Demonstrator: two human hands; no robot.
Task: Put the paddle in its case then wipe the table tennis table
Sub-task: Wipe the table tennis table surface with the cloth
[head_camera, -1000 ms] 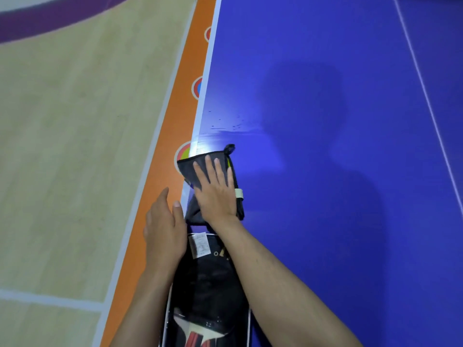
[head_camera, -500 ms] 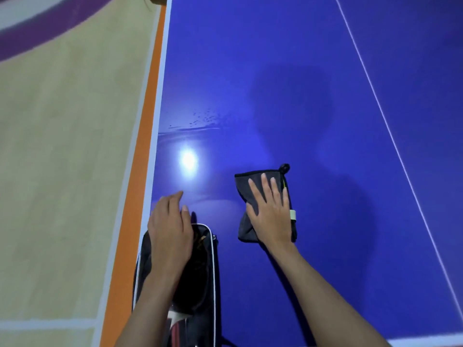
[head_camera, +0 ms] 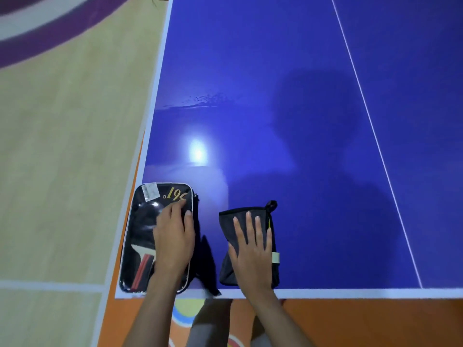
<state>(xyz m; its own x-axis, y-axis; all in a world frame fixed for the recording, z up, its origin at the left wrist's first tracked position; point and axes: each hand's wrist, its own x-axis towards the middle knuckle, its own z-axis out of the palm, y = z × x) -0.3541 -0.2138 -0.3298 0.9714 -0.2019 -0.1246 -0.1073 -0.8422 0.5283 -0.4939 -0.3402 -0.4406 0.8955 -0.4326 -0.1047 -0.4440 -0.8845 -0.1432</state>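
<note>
A black paddle case with a clear front and white piping lies at the near left corner of the blue table tennis table. Through the clear front I see the paddle, its pale blade and red-black handle pointing toward me. My left hand rests flat on the case, fingers straight. Just to the right lies a folded dark grey cloth with a small loop at its far corner. My right hand presses flat on the cloth, fingers spread.
A wet streak with droplets crosses the table's left part, and a light glare shines nearer. The white centre line runs away to the right. Wooden floor lies left; an orange mat lies below the near edge.
My right hand has slid the cloth from the table's left edge toward the right and nearer the end edge. My left hand has settled flat on the case, which now shows whole.
</note>
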